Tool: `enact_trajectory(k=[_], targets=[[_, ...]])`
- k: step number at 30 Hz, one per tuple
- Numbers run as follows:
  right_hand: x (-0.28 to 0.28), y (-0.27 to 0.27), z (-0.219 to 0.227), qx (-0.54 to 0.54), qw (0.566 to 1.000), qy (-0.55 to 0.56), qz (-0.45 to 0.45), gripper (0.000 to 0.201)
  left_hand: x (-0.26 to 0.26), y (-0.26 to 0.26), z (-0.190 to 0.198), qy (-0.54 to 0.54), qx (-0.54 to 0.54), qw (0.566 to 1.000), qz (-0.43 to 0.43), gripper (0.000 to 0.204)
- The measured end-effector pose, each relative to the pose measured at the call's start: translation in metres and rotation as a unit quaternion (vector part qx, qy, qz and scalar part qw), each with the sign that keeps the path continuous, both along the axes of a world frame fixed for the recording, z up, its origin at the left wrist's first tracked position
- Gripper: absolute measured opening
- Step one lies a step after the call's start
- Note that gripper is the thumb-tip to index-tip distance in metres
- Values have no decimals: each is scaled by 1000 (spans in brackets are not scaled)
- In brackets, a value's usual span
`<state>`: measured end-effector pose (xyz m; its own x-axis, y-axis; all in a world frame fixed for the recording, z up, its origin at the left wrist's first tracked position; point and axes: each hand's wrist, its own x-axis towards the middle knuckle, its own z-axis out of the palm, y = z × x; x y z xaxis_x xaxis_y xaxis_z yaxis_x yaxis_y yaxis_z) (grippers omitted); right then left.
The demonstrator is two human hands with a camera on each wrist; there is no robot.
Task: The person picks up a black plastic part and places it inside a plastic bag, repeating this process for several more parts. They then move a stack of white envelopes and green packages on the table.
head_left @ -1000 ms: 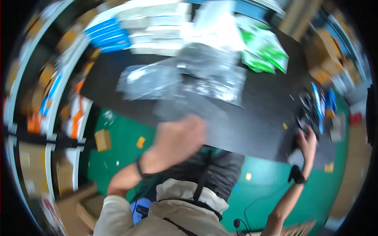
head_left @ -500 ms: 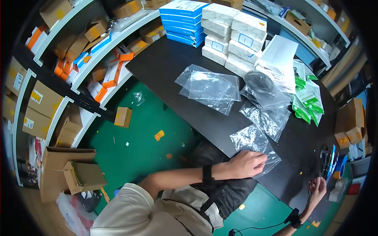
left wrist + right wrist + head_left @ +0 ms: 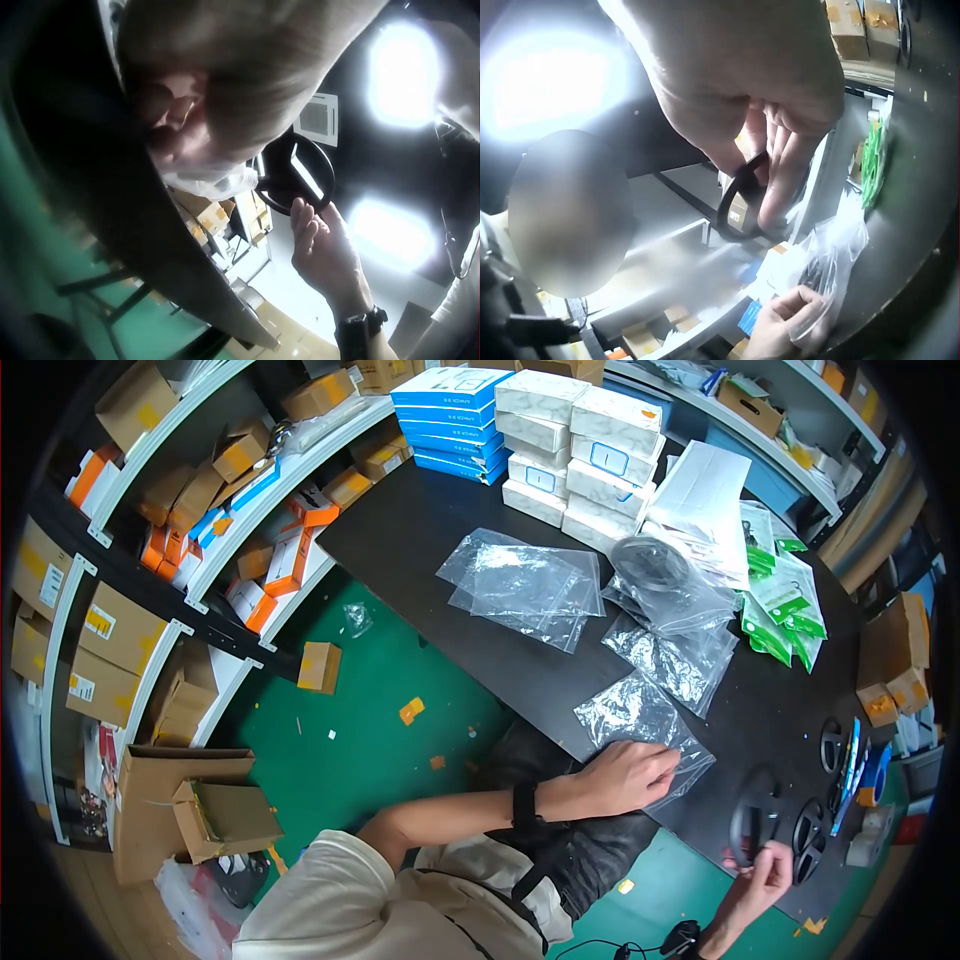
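Observation:
At the front edge of the table, my left hand (image 3: 632, 775) pinches the mouth of a clear plastic bag (image 3: 622, 712). The right wrist view also shows this bag (image 3: 844, 244) hanging open beside the left fingers. My right hand (image 3: 762, 882) holds a black ring-shaped part (image 3: 745, 825) by its rim, raised over the table's right side. In the left wrist view the ring (image 3: 330, 169) stands upright above the right fingertips. Two similar black spoked rings lie on the table, one (image 3: 808, 845) close to the right hand and another (image 3: 831, 745) farther back.
Clear bags (image 3: 530, 585) lie mid-table, with more bags (image 3: 660, 575) holding a dark coil. Blue boxes (image 3: 450, 425) and marbled white boxes (image 3: 590, 460) stand behind. Green-and-white packets (image 3: 785, 605) and a blue tape roll (image 3: 875, 775) are at right. Shelves (image 3: 230, 560) curve along the left.
The left hand has brought the bag to the table's front edge and stayed there. From the right-hand pile, the right hand has picked up a black ring and moved left with it.

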<state>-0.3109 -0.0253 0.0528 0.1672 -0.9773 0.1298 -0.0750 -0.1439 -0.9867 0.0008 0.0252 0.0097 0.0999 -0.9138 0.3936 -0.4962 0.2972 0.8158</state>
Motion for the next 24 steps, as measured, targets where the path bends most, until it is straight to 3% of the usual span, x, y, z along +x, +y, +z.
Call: enact_trajectory(k=[6, 8, 10, 15, 21, 24], targets=[[36, 31, -2, 28, 989, 141, 44, 10, -1, 9, 18, -52, 7, 999, -3, 12], [40, 40, 2, -21, 980, 189, 63, 11, 2, 13, 27, -120, -8, 993, -3, 11], [58, 46, 20, -30, 968, 244, 55, 5, 6, 15, 31, -123, -16, 992, -24, 11], [60, 59, 21, -34, 964, 261, 45, 14, 4, 17, 47, -130, -8, 991, -37, 10], [66, 64, 21, -96, 955, 233, 156, 12, -4, 20, 49, -198, -9, 980, -5, 12], [68, 67, 16, -64, 964, 217, 137, 16, -5, 25, 53, -228, -15, 974, -15, 13]])
